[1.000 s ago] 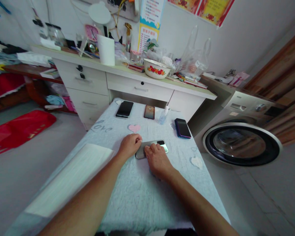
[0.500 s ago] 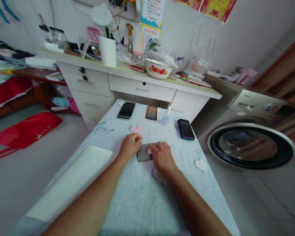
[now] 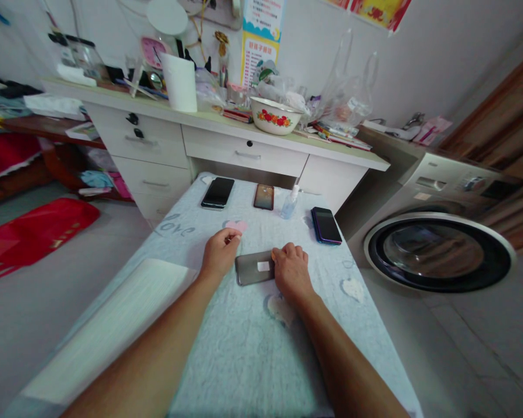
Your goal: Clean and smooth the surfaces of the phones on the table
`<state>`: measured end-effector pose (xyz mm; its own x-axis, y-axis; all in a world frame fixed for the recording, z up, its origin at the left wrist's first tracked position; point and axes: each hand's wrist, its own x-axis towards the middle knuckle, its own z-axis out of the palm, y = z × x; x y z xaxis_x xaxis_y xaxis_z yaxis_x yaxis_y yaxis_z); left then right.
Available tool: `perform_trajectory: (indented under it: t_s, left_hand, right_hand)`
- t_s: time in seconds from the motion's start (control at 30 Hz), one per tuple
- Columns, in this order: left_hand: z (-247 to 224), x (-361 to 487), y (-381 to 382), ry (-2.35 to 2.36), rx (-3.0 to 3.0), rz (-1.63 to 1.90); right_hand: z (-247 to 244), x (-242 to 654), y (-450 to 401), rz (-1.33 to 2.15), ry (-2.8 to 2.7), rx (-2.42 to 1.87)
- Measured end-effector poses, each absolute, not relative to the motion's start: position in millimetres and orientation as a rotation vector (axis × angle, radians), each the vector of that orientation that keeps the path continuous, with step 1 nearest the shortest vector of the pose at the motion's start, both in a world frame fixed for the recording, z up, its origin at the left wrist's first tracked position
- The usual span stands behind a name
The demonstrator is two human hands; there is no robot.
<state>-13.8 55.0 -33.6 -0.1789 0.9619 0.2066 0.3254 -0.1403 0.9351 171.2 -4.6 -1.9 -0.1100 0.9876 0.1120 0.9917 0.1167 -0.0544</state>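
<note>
A grey smartphone point(image 3: 249, 271) with a small white label lies flat on the cloth-covered table point(image 3: 248, 348). Its right end is gripped by my right hand point(image 3: 293, 270), whose fingers are curled and whose thumb side rests on the phone's edge. My left hand point(image 3: 220, 253) is beside the phone's upper left corner, thumb and fingertips pinched together. Anything between those fingertips is too small to make out. A pink heart print point(image 3: 236, 226) on the cloth is just beyond them.
Farther back lie a black smartphone point(image 3: 218, 193), a brown phone case or phone point(image 3: 264, 197), a clear spray bottle point(image 3: 290, 203) and dark stacked phones point(image 3: 326, 226). A pale sheet point(image 3: 113, 325) is at left under my forearm. Behind stand a cluttered desk point(image 3: 244, 155) and a washing machine point(image 3: 436, 232).
My right hand has slid rightward off the middle of the phone to its right end, uncovering the white label. My left hand has drawn slightly left, and the view has shifted a little.
</note>
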Motion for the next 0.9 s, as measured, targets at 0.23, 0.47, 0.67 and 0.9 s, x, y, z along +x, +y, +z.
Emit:
perform_trajectory:
  t_s: [0.23, 0.47, 0.67, 0.9]
  left_hand:
    - [-35.0, -11.8, 61.0, 1.521, 1.309, 1.495]
    - [-34.9, -10.1, 61.0, 1.505, 1.314, 1.499]
    - [-35.7, -10.3, 61.3, 1.523, 1.326, 1.486]
    - [-37.1, -10.6, 60.9, 1.519, 1.35, 1.478]
  right_hand:
    - [0.4, 157.0, -4.2, -0.003, -2.312, -1.977]
    - [5.4, 141.1, 0.5, -0.006, -2.421, -1.882]
    - [4.1, 122.3, 0.5, 0.038, -2.465, -1.756]
    - [0.3, 118.6, -3.2, 0.032, -2.458, -1.664]
